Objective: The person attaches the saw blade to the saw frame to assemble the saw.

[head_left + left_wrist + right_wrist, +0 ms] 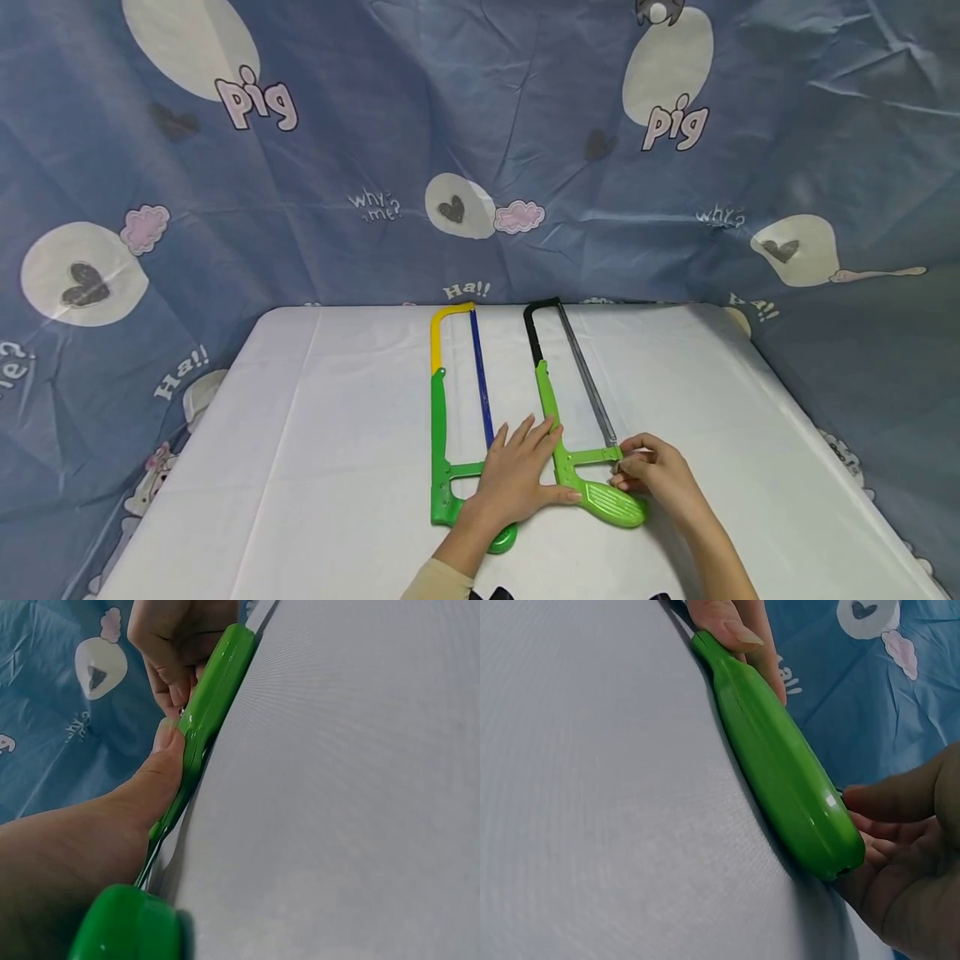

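Two hacksaws lie side by side on the white table. The light green one (pixel 609 503) has a black front bow and a grey blade; the darker green one (pixel 438 425) has a yellow bow and a blue blade. My left hand (pixel 517 471) rests with spread, straight fingers on the light green frame, its thumb against the handle, and covers part of the darker saw. With curled fingers my right hand (pixel 658 473) pinches the small metal nut at the near end of the grey blade, beside the handle. The fingers mostly hide that nut.
The white tabletop (pixel 337 450) extends around both saws. A blue patterned cloth (pixel 480 150) hangs behind the table and down its sides. Both saws' bows reach close to the table's far edge.
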`<state>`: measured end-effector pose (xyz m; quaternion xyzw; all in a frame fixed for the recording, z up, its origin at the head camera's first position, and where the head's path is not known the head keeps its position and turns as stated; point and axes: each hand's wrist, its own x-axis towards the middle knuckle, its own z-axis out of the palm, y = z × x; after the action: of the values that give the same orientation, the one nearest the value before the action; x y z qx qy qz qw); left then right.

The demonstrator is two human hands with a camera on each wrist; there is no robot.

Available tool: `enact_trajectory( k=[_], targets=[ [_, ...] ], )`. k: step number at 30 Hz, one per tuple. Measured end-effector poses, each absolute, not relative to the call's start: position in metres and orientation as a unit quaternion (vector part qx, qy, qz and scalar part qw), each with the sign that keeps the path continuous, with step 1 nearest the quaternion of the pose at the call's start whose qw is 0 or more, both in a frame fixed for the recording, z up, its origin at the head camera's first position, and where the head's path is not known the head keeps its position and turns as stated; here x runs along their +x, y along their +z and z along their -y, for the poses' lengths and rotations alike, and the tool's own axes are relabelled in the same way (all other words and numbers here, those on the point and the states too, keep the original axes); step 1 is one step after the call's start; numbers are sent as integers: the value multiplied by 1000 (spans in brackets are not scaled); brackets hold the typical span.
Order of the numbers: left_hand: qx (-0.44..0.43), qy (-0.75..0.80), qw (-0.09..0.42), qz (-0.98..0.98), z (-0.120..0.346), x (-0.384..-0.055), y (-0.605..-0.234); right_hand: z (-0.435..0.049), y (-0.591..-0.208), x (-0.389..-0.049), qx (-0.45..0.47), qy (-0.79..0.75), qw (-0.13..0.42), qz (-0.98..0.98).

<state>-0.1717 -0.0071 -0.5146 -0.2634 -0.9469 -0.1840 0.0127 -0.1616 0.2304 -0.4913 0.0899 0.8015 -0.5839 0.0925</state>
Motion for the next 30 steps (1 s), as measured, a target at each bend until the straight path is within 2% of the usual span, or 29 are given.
enact_trajectory(
  k=[15, 30],
  targets=[
    [-263, -192, 20, 945, 9, -170, -515, -226, -490, -159, 94, -579, 94, -804],
    [-263, -179, 14, 948, 8, -170, -513, -241, -499, -160, 74, -668, 152, -725]
  ],
)
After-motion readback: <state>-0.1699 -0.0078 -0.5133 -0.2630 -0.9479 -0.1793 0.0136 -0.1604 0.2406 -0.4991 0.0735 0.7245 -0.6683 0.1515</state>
